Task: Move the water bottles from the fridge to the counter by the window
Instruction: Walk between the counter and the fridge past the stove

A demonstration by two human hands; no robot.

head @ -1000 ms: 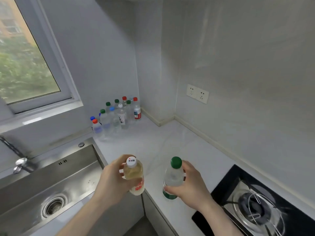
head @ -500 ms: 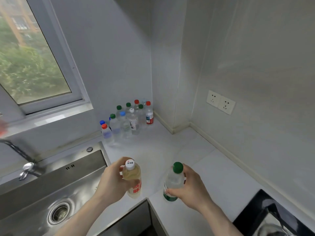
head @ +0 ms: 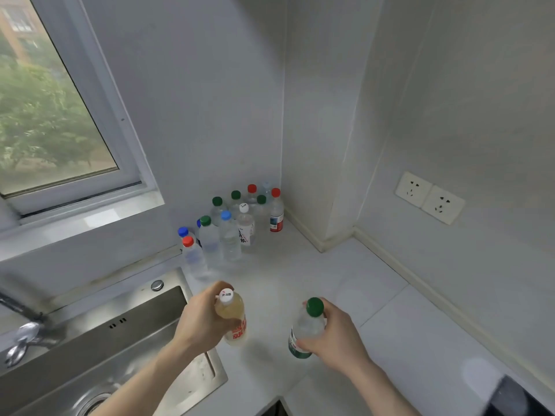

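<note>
Over the white counter (head: 375,319), near its front edge, I see both hands each holding one bottle upright. My left hand (head: 201,321) is wrapped around a bottle of pale yellow liquid (head: 232,316): white cap with small print, clear plastic, a white label with red characters low on the body. It sits just right of the steel sink (head: 99,349), above the counter's edge by the sink rim. My right hand (head: 338,340) grips a clear bottle with a green cap (head: 304,328); its contents look colourless, and a dark green label band wraps the lower part. Fingers curl around the far side, thumb toward me. I cannot tell whether either bottle base touches the counter or hangs just above it.

Further back, in the corner by the wall and to the right of the window (head: 57,115), stands a cluster of bottles (head: 231,223), all upright and packed close. Caps noted: several green, three red, a few blue, one white. Most are clear with colourless contents; the rightmost, red-capped, carries a red and white label, and the white-capped one bears dark lettering. The two held bottles are well apart from this cluster, with bare counter between.

Double wall socket (head: 429,198) on the right wall. Tap (head: 21,331) at the sink's left side, partly out of frame.
</note>
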